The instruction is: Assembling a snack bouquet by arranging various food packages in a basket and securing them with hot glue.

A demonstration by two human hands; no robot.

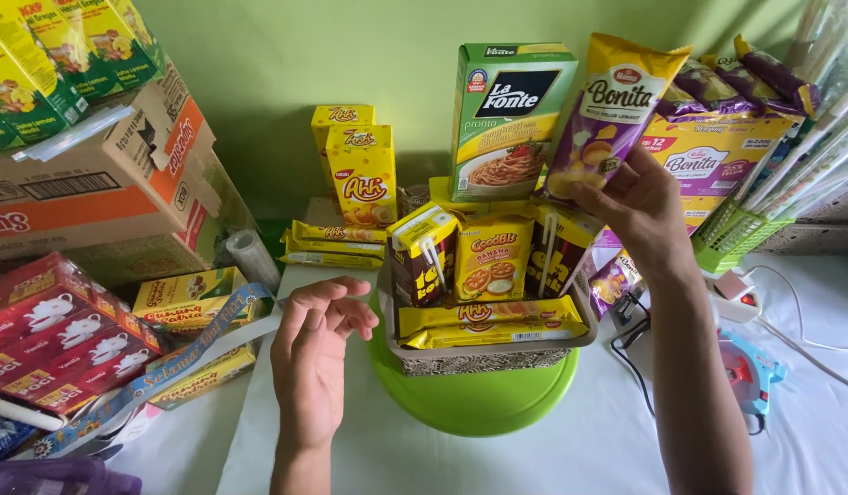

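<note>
The right hand [637, 197] pinches a tall purple-and-yellow snack pouch [610, 110] by its lower edge, holding it upright at the far right of the woven rectangular basket [484, 359]. The left hand [312, 353] hovers empty, fingers spread, just left of the basket, which sits on a round green plastic base [474, 403]. The step in hand appears to be placing the pouch beside the green pasta box [508, 119]. Seating it likely calls for lowering it behind the front cartons.
</note>
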